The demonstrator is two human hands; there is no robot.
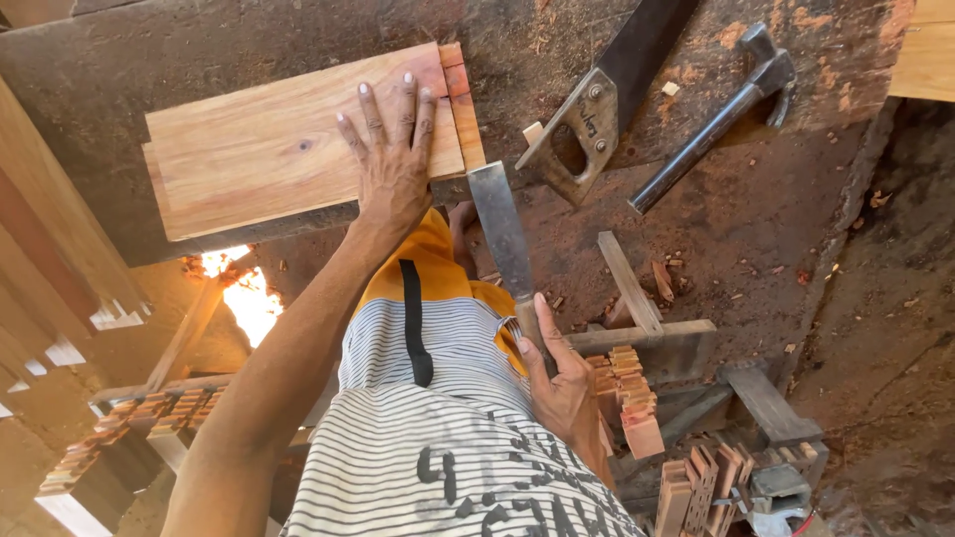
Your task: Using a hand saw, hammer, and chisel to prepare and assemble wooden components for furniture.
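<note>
The striped shirt (448,447) is closest. The left hand (390,164) lies flat on the board (259,149), fingers spread wide, near the board's right end. Right of the board, the right hand (557,383) grips a chisel (502,234), blade pointing up beside the board's edge. Farther right lie a saw (597,109) and a hammer (711,124) on the bench (119,40).

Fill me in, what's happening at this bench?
A person's left hand lies flat on a light wooden board on the dark workbench. The right hand grips a wide chisel, its blade pointing toward the board's near edge. A handsaw and a hammer lie unused on the bench.
</note>
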